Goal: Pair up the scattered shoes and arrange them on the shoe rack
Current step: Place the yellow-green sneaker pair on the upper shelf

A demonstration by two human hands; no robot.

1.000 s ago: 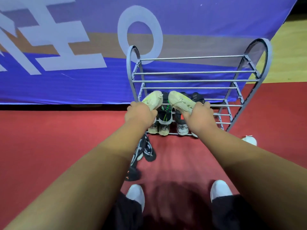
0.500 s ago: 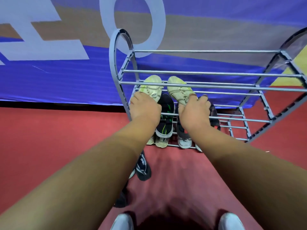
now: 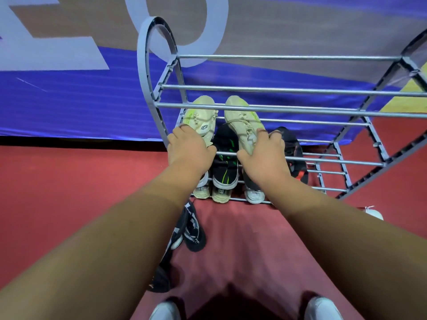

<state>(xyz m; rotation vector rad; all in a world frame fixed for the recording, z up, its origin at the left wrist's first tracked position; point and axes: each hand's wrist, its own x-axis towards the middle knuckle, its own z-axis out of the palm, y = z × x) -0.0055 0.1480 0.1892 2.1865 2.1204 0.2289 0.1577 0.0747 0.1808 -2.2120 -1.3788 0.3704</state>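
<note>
Our left hand grips left cream shoe at heel, fingers curled round it; right hand likewise grips right cream shoe; toes under rack top bars.

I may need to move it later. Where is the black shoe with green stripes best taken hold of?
Take the black shoe by its heel, coming from the open front of the rack. Its heel points toward the person, while bars cross above its toe.
</note>
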